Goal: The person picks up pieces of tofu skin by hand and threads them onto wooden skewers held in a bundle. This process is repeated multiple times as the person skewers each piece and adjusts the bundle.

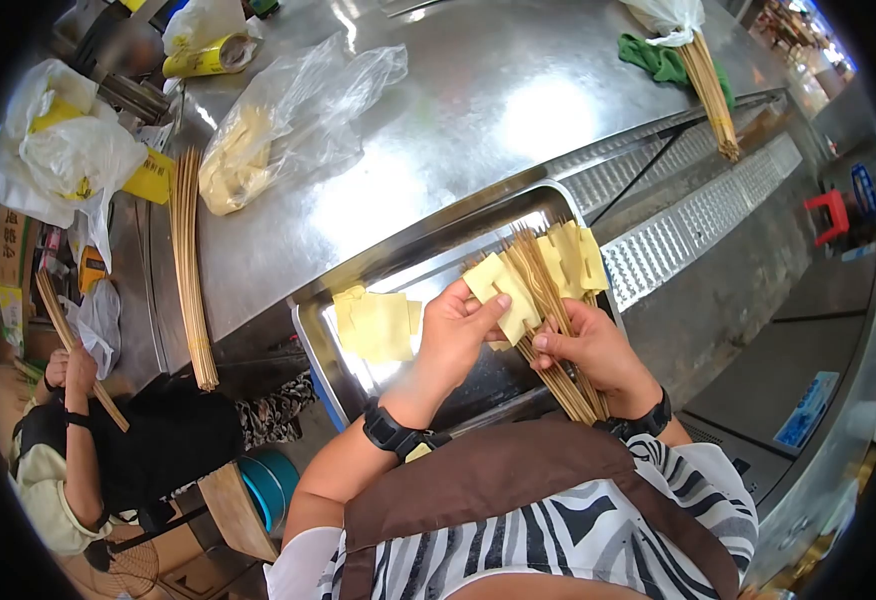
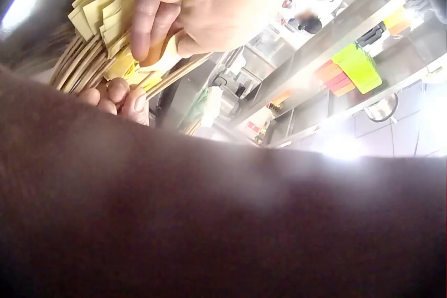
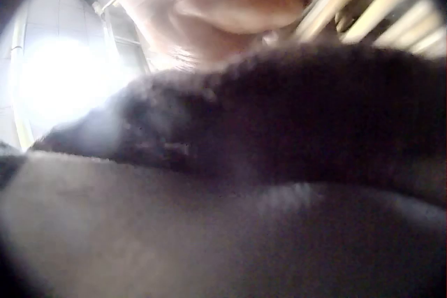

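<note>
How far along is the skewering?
Done: several skewers in the right hand already carry yellow sheets. In hand: the left hand pinches one sheet against them. Left: a pile in the tray and a bag of more on the counter.

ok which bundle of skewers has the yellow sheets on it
The bundle in the right hand, above the tray. The counter bundle at left and the bagged bundle by the green cloth are bare.
</note>
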A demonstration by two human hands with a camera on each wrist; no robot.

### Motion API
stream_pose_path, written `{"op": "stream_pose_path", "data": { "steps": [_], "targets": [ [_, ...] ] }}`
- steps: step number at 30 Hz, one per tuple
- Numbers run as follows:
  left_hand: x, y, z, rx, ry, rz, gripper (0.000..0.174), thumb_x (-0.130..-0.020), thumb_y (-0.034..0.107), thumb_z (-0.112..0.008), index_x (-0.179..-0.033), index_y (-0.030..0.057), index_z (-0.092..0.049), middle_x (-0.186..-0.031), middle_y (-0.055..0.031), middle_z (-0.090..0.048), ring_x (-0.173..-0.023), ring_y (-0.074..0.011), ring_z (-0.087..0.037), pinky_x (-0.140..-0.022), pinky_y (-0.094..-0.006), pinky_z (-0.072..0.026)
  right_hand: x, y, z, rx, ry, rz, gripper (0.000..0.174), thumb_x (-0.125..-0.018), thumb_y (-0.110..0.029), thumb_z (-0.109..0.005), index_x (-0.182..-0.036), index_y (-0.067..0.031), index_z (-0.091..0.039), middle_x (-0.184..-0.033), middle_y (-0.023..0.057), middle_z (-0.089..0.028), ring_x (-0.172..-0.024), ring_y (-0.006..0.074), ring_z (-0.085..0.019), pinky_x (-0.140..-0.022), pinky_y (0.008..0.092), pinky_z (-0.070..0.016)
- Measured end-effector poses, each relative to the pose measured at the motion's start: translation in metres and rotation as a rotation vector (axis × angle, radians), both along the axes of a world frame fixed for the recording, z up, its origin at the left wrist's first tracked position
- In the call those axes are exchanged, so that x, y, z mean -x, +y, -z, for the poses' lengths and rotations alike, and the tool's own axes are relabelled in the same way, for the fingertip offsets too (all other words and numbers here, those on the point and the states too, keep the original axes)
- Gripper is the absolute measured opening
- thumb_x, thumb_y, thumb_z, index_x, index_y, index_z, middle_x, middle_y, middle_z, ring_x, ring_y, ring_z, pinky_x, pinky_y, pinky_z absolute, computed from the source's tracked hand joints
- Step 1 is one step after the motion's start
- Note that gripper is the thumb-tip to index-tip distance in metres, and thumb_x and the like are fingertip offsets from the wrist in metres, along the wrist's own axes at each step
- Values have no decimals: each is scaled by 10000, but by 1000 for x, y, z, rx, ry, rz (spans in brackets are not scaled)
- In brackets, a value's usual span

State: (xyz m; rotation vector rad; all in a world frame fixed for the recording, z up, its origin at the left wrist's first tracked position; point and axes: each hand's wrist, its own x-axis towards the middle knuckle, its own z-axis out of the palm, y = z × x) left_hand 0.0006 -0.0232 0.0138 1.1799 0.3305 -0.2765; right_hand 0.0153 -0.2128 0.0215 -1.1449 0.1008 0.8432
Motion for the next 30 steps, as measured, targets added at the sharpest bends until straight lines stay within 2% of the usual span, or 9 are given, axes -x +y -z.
{"op": "stream_pose_path", "data": {
  "steps": [5, 7, 11, 13, 16, 21, 23, 25, 30],
  "targets": [
    [-6, -1, 12, -97, 13, 12, 245, -900, 56, -562, -1135, -7, -532, -932, -96, -674, -766, -151, -666, -649, -261, -553, 3, 2, 0, 115, -126, -8, 126, -873, -89, -612, -940, -4, -547, -795, 32, -591, -681, 91, -585, -630, 234, -495],
    [-8, -2, 11, -93, 33, -1, 241, -896, 62, -571, -1122, -12, -535, -909, -93, -676, -734, -142, -664, -627, -249, -548, 3, -1, 13, 304, -690, 0, 150, -886, -133, -604, -934, -2, -549, -787, 44, -591, -681, 88, -582, -633, 229, -491],
    [-12, -3, 6, -247, 17, 37, 237, -867, 75, -620, -1059, -12, -510, -796, -78, -663, -603, -109, -620, -534, -226, -507, -4, -11, 1, 372, -805, -75, 166, -909, -151, -574, -960, 5, -557, -813, 77, -603, -694, 97, -589, -613, 219, -484],
    [-15, -3, 6, -311, 15, 43, 246, -858, 78, -634, -1042, -6, -495, -763, -72, -656, -566, -98, -600, -507, -220, -491, -4, -12, -12, 4, 14, -103, 168, -924, -135, -546, -993, 17, -561, -858, 99, -612, -739, 117, -604, -623, 230, -513],
    [-16, -1, 5, -349, 41, 57, 252, -853, 71, -639, -1019, 3, -462, -720, -58, -628, -539, -95, -584, -483, -214, -474, -13, -18, 9, -290, 201, -106, 169, -934, -121, -525, -1012, 24, -560, -898, 108, -615, -785, 138, -615, -659, 264, -553],
    [1, 36, -2, -455, -29, 13, 258, -851, 59, -638, -1032, 11, -460, -696, -19, -574, -599, -88, -560, -543, -220, -470, -7, -7, -4, -93, 139, 24, 137, -925, -101, -530, -983, 21, -556, -861, 106, -600, -782, 168, -621, -731, 326, -570],
    [15, 66, -8, -600, -51, -50, 163, -852, 66, -633, -956, 17, -519, -705, -9, -575, -615, -76, -539, -555, -228, -449, -7, -7, -3, -190, 148, 19, 109, -918, -89, -532, -961, 10, -551, -809, 82, -588, -721, 141, -611, -734, 328, -566],
    [33, 90, -18, -1174, -100, -9, 164, -818, 111, -672, -866, 13, -550, -699, -45, -589, -602, -126, -569, -556, -264, -464, -8, -5, 0, -176, 145, -5, 74, -909, -72, -533, -936, -4, -541, -754, 58, -572, -650, 118, -592, -730, 322, -560],
    [59, 97, -10, -1631, -204, 99, 295, -725, 239, -744, -802, 20, -562, -730, -104, -603, -656, -252, -607, -579, -349, -487, -8, -2, 1, -166, 84, -23, 56, -897, -70, -547, -911, -18, -531, -715, 47, -564, -606, 106, -573, -716, 310, -556]
  ]
}}
